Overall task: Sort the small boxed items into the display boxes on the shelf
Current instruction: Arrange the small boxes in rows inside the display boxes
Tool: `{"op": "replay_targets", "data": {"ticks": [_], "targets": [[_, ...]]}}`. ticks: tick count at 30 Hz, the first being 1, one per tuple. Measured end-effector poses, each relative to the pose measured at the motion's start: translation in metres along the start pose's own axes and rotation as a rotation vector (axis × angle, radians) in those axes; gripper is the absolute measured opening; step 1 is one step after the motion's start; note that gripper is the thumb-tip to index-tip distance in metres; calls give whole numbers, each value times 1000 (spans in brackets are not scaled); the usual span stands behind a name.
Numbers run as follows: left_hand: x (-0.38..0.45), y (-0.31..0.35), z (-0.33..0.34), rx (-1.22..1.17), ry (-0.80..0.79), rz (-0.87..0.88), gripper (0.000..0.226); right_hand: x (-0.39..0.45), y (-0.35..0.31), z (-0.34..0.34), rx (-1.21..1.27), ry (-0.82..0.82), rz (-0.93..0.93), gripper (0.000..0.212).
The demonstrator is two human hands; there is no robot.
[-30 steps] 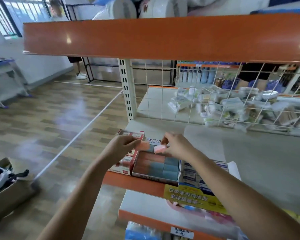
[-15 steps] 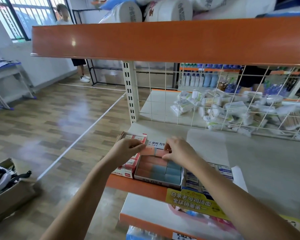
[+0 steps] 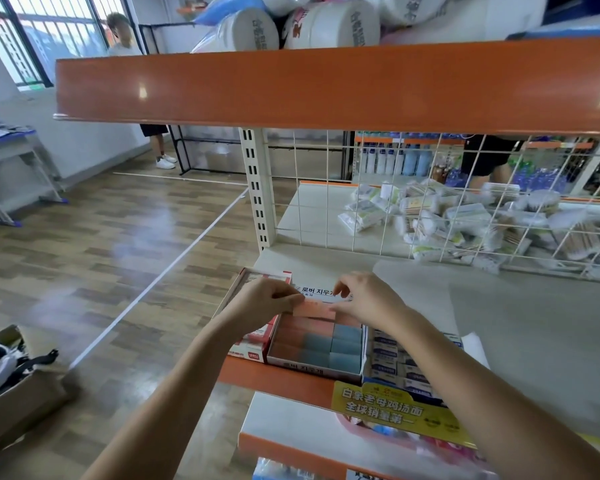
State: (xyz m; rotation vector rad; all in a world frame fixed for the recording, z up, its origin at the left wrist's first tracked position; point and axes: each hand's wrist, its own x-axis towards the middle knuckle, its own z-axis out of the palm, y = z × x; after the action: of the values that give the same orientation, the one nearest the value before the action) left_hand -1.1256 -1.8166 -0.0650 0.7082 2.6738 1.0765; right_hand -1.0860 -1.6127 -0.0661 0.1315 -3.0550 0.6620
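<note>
Both hands lowered onto display box (image 3: pixel 317 344); left hand (image 3: pixel 264 304), right hand (image 3: pixel 366 299) grips pinch one pink item (image 3: pixel 314 309).

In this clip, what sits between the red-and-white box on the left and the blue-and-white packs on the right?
In the head view, the open display box of pink and blue items stands between the red-and-white box and the blue-and-white packs, with both hands over its back end.
</note>
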Motion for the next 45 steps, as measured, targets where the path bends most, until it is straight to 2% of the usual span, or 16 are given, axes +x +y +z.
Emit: {"op": "replay_targets", "data": {"ticks": [12, 24, 31, 38, 45], "targets": [[27, 12, 16, 28, -96, 29, 16, -17, 16, -23, -10, -57, 84, 29], [38, 26, 32, 211, -59, 136, 20, -34, 21, -28, 12, -112, 162, 24], [40, 32, 47, 212, -88, 164, 18, -40, 22, -29, 36, -102, 162, 27], [39, 32, 57, 307, -6, 160, 12, -42, 24, -28, 73, -84, 147, 24], [33, 33, 60, 363, 23, 232, 13, -42, 27, -26, 64, -77, 126, 23]]}}
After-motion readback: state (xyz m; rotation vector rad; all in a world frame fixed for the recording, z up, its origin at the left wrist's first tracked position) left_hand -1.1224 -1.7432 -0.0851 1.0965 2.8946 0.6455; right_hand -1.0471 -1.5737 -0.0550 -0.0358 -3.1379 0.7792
